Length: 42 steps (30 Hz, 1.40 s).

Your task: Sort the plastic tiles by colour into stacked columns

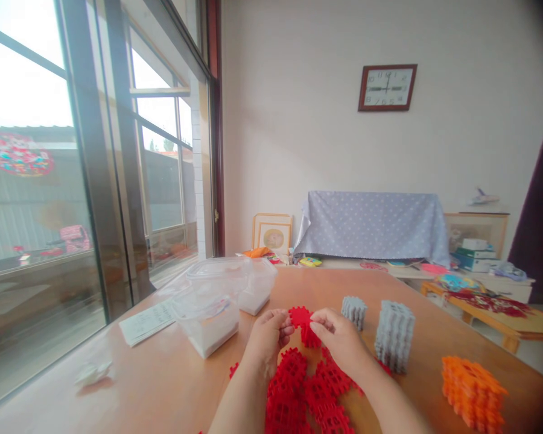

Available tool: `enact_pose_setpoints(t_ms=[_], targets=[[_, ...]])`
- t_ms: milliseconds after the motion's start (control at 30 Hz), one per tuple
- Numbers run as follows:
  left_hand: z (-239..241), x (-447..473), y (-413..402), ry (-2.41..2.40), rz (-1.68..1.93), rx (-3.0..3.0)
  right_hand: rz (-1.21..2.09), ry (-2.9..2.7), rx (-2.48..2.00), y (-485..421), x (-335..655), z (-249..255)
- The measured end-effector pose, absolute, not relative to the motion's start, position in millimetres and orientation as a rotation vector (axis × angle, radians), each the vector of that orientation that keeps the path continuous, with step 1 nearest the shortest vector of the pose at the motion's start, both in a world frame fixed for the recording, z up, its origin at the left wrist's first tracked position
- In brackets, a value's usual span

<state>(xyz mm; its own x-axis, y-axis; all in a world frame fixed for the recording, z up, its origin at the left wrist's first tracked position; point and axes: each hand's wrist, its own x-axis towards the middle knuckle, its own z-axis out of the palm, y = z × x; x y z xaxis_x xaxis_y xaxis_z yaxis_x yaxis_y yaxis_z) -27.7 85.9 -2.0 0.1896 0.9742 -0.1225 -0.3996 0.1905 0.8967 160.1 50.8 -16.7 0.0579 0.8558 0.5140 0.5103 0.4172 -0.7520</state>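
Between my two hands is a red toothed plastic building piece (300, 317), gripped at its left edge by my left hand (271, 334) and at its right edge by my right hand (337, 334). Just below it shows another red piece (310, 337); whether the two touch I cannot tell. Under and between my forearms lies a loose heap of red toothed pieces (289, 392), partly hidden by my arms. To the right of my right hand stand a short grey stack (354, 312) and a taller grey stack (394, 337) of similar pieces.
An orange stack (473, 392) stands at the table's right. Clear plastic containers (210, 322) sit at the back left beside a paper sheet (147, 322). A crumpled white scrap (93, 374) lies at the left. Beyond the wooden table (163, 386) is a cloth-covered object (375, 226).
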Motion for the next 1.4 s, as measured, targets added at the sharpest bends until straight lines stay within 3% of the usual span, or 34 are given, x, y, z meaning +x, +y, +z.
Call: enact_pose_setpoints(t_ms=[700, 1400], targets=[[-4.5, -7.5, 72.0, 0.791, 0.855, 0.964, 0.405, -1.374, -1.350, 82.0, 199.8, -66.3], [-9.8, -4.2, 73.2, 0.786, 0.840, 1.014, 0.426, -1.361, -1.386, 71.8, 187.8, -56.3]])
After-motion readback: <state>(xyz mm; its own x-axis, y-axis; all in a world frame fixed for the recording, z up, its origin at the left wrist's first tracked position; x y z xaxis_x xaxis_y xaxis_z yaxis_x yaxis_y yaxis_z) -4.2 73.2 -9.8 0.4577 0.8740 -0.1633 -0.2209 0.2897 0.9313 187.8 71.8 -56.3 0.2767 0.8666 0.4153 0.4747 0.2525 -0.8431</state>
